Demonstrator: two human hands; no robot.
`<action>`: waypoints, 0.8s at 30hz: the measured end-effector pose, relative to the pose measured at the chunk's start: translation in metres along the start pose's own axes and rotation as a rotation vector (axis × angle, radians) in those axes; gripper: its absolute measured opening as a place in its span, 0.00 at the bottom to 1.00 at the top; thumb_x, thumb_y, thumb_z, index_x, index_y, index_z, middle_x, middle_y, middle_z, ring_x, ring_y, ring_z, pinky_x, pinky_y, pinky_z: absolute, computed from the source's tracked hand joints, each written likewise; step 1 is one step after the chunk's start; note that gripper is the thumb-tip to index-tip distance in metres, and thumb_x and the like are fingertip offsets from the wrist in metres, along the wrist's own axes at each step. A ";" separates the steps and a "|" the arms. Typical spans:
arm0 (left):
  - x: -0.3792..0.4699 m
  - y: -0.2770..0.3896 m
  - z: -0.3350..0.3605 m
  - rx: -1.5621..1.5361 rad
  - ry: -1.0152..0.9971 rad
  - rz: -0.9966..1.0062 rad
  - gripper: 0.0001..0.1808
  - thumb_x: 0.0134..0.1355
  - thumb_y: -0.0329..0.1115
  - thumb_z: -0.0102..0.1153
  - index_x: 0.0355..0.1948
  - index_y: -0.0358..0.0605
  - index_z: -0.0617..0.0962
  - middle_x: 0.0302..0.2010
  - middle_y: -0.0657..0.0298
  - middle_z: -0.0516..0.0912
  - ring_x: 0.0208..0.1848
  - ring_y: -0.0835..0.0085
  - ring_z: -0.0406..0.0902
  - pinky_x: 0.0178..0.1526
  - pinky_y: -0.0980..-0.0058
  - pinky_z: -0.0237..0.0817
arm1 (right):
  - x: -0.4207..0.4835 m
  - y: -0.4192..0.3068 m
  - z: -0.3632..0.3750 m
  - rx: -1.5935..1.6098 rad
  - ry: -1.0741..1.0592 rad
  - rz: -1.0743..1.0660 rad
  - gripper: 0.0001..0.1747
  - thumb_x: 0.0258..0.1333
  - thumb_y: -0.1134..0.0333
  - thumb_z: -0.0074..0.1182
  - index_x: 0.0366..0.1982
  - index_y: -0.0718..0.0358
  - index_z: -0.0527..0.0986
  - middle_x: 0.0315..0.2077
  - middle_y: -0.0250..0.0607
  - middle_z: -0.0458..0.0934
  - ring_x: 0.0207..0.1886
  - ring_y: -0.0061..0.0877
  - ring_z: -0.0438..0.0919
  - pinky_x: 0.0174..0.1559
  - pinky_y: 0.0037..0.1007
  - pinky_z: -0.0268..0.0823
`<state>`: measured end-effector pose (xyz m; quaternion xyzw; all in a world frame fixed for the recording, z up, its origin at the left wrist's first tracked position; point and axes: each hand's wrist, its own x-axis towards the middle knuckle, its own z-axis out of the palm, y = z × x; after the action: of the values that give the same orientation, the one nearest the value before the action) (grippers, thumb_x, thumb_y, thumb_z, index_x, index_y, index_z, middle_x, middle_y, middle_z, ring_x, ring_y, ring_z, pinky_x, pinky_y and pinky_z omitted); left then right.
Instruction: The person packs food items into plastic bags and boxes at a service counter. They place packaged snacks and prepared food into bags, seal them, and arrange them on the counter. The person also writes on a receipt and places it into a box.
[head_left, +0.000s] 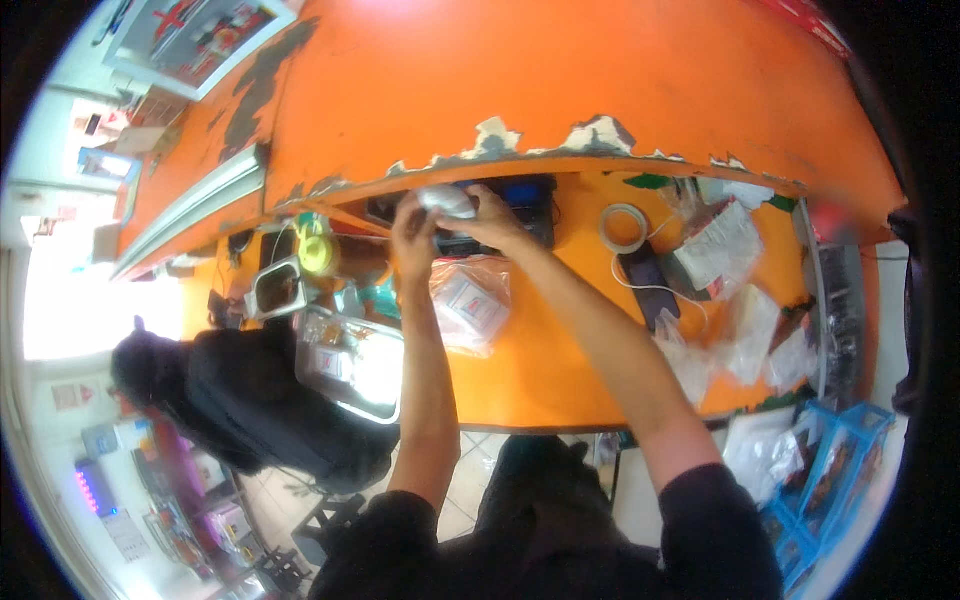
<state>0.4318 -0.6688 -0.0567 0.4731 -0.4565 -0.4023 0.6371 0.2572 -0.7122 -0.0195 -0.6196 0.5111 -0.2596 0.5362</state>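
Note:
My left hand (414, 232) and my right hand (491, 219) meet at the far side of the orange work surface (540, 375), both closed on a small whitish packet (448, 202). The packet is blurred, so its exact kind cannot be told. Behind and below it is a black device (532, 214), partly hidden by my hands and the raised orange counter. Nearer to me, between my forearms, lies a clear plastic bag (480, 343) with a stack of white printed cards or packets (472, 304) in it.
A metal tray (349, 400) with small packets stands left, beside a small metal container (304, 298) and a yellow-green tape roll (316, 253). Another person (247, 390) in black is at the left. Right are a tape roll (643, 230), dark phone (649, 285), white cable (660, 288) and plastic bags (754, 330).

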 end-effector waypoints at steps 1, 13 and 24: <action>-0.008 0.001 -0.005 -0.049 -0.001 -0.017 0.10 0.65 0.20 0.64 0.46 0.38 0.82 0.63 0.58 0.77 0.64 0.67 0.74 0.66 0.68 0.63 | -0.001 0.002 0.007 0.141 -0.002 0.012 0.45 0.42 0.45 0.78 0.58 0.65 0.76 0.52 0.47 0.83 0.57 0.35 0.80 0.60 0.34 0.71; -0.039 -0.025 -0.048 0.936 -0.371 0.140 0.49 0.58 0.37 0.71 0.76 0.41 0.60 0.74 0.45 0.64 0.75 0.48 0.62 0.75 0.50 0.56 | -0.047 0.021 0.010 -0.632 -0.131 -0.651 0.09 0.44 0.64 0.63 0.25 0.63 0.85 0.26 0.50 0.85 0.30 0.40 0.84 0.34 0.44 0.75; -0.050 0.005 0.048 0.642 -0.216 0.405 0.30 0.67 0.31 0.63 0.69 0.40 0.71 0.66 0.48 0.74 0.66 0.56 0.73 0.68 0.58 0.67 | -0.566 0.085 -0.092 0.599 0.551 0.187 0.25 0.61 0.58 0.64 0.54 0.66 0.76 0.45 0.45 0.84 0.48 0.34 0.81 0.54 0.40 0.72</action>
<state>0.3726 -0.6314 -0.0558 0.5038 -0.7076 -0.1528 0.4713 -0.0467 -0.2241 0.0564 -0.2945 0.5915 -0.5031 0.5570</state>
